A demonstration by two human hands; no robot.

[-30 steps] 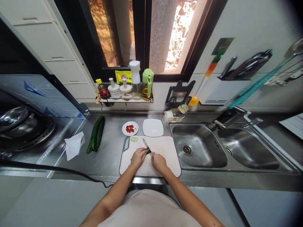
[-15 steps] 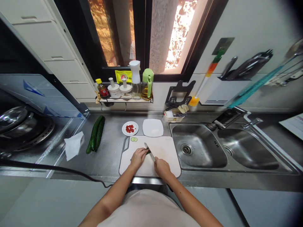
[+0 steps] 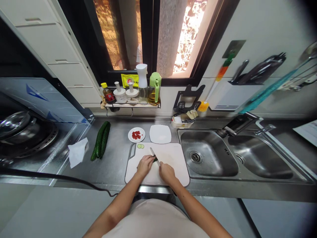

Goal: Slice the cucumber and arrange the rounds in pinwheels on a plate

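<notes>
On the white cutting board [image 3: 173,168], my left hand [image 3: 145,165] is closed on a dark green piece of cucumber [image 3: 155,159], mostly covered by the fingers. My right hand [image 3: 166,172] grips a knife [image 3: 154,153], its blade slanting up and left against the cucumber's right end. Two pale cucumber slices [image 3: 140,146] lie at the board's upper left. Behind the board stand a small white plate with chopped red pieces [image 3: 136,135] and a bare square white plate [image 3: 160,134]. Whole cucumbers [image 3: 100,141] rest side by side on the counter to the left.
A double steel sink [image 3: 209,158] is at the right, with a faucet [image 3: 239,124] behind. Left of the cucumbers lies a white paper [image 3: 78,152]. A dark cable [image 3: 74,180] crosses the counter's front left. A seasoning rack [image 3: 133,105] hangs under the window.
My right hand and the knife have shifted slightly left and up across the cucumber. My left hand keeps its hold in nearly the same place.
</notes>
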